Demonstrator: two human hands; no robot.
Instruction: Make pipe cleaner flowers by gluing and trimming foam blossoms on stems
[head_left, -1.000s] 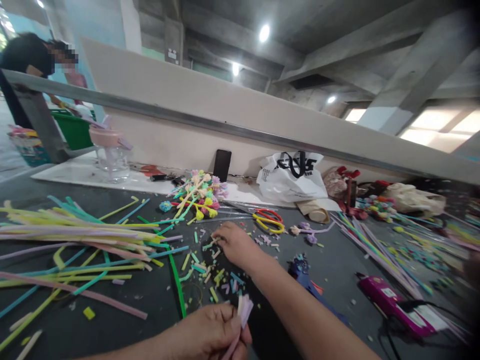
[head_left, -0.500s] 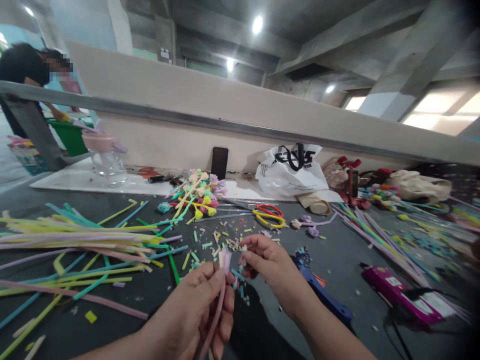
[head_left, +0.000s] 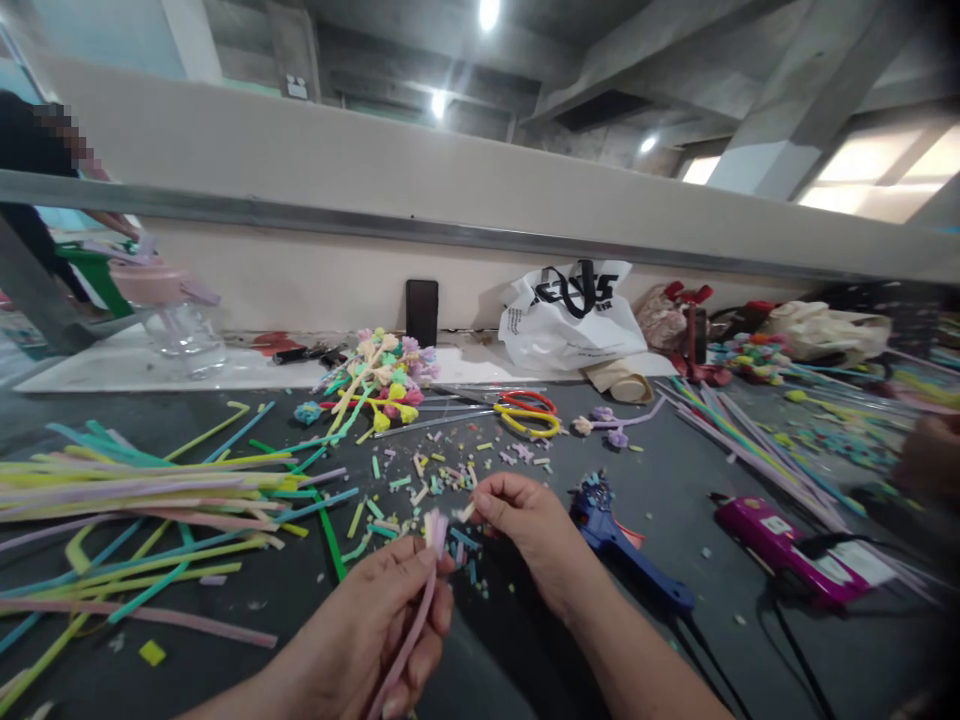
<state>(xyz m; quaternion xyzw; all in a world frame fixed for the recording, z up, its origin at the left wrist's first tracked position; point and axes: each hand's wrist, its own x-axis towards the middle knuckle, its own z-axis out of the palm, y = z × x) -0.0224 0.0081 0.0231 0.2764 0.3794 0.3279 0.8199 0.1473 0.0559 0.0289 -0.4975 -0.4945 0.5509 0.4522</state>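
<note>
1. A pink-lilac fuzzy stem point(head_left: 410, 645), frayed pale at its upper end, stands tilted in the left hand point(head_left: 379, 605), above the dark table's near middle; thumb and fingers are closed around it.
2. The right hand point(head_left: 536, 535) has thumb and forefinger pinched on a small pale piece point(head_left: 468, 512), just beside the frayed end and apart from it.
3. A second ago the right hand was stretched out among the cut bits point(head_left: 420, 490); now it has drawn back beside the left, and the blue glue gun point(head_left: 630, 565), partly covered by the forearm then, shows more fully.
4. On the dark tabletop point(head_left: 517, 650), long coloured stems point(head_left: 150, 490) lie heaped at left; scissors point(head_left: 529, 415) and fuzzy flowers point(head_left: 382, 375) lie beyond the bits, a magenta tool point(head_left: 795, 550) at right.
5. Behind stand a phone point(head_left: 422, 312), a white bag point(head_left: 574, 325) and a pale partition point(head_left: 315, 150); ceiling lights point(head_left: 489, 12) shine above.
</note>
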